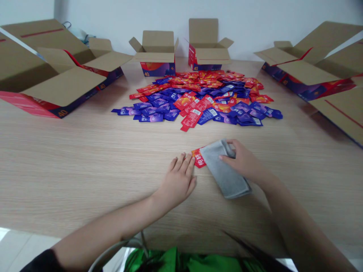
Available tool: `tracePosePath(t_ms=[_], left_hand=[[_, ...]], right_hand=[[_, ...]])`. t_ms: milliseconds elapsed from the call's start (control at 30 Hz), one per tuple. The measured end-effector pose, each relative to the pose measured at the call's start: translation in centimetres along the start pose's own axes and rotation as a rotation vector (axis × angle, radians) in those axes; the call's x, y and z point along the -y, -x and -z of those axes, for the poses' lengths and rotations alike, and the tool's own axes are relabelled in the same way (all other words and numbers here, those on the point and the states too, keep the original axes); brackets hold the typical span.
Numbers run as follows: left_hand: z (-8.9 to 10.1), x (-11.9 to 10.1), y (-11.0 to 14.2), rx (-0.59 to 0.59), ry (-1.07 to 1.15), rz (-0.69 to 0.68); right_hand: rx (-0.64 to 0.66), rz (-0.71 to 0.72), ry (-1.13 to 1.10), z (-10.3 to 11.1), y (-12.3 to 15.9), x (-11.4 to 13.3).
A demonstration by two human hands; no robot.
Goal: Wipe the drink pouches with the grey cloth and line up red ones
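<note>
A red and orange packet [199, 159] lies flat on the wooden table [85, 162], partly covered. My left hand [181, 174] rests palm down with its fingers outstretched, the fingertips on the packet's left end. In my right hand [243, 160] is a folded grey cloth [224, 170], gripped at its upper right edge between thumb and fingers. The cloth's left edge lies over the packet's right part, which is hidden beneath it. Beyond both hands spreads a loose pile of red packets [192, 119] and purple packets [154, 110].
Open cardboard boxes surround the pile: large boxes at the left [65, 87] and right [309, 75], and two smaller ones, a box [159, 68] and another box [205, 67], by the back wall. A grey cable [113, 247] hangs at the table's near edge.
</note>
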State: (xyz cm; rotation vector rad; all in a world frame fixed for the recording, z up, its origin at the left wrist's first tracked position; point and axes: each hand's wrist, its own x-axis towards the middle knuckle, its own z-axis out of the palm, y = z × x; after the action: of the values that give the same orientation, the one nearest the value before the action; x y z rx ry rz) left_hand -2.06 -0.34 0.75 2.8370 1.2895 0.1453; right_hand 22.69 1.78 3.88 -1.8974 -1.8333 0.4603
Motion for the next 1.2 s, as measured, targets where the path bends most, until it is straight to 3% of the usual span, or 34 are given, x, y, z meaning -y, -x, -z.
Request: tracePosePath(t_ms=[67, 167, 300, 433, 633, 733, 800, 967, 1033, 1200], left_hand=[[0.0, 0.0, 0.0, 0.008, 0.002, 0.002], [0.1, 0.0, 0.0, 0.015, -0.001, -0.004], [0.1, -0.1, -0.1, -0.011, -0.024, -0.017], [-0.1, -0.4, -0.2, 0.0, -0.056, -0.045], [0.0, -0.5, -0.3, 0.01, -0.055, -0.07], [0.1, -0.1, -0.1, -0.01, -0.045, -0.093], [0.0, 0.0, 0.0, -0.026, -0.047, -0.102], [-0.6, -0.7, 0.1, -0.073, -0.127, -0.087], [-0.7, -1.1, 0.0, -0.093, -0.174, -0.091], [-1.0, -1.7, -0.1, -0.075, -0.191, -0.114]], right_hand=[[-0.085, 0.023, 0.105, 0.0, 0.4, -0.4], [-0.267, 0.173, 0.191, -0.2, 1.7, 0.6], [-0.074, 0.302, 0.257, -2.2, 4.2, 2.8], [0.021, 0.293, 0.342, -4.1, 4.9, 1.7], [-0.097, 0.2, 0.162, -1.4, 2.2, -2.7], [-0.25, 0.17, 0.07, -0.1, 1.2, -1.6], [-0.308, 0.216, 0.068, -0.7, 1.1, 0.5], [-0.028, 0.386, 0.263, -5.4, 2.0, 5.1], [0.013, 0.367, 0.321, -6.3, 2.1, 4.8], [-0.056, 0.203, 0.382, -5.9, 2.2, 2.5]])
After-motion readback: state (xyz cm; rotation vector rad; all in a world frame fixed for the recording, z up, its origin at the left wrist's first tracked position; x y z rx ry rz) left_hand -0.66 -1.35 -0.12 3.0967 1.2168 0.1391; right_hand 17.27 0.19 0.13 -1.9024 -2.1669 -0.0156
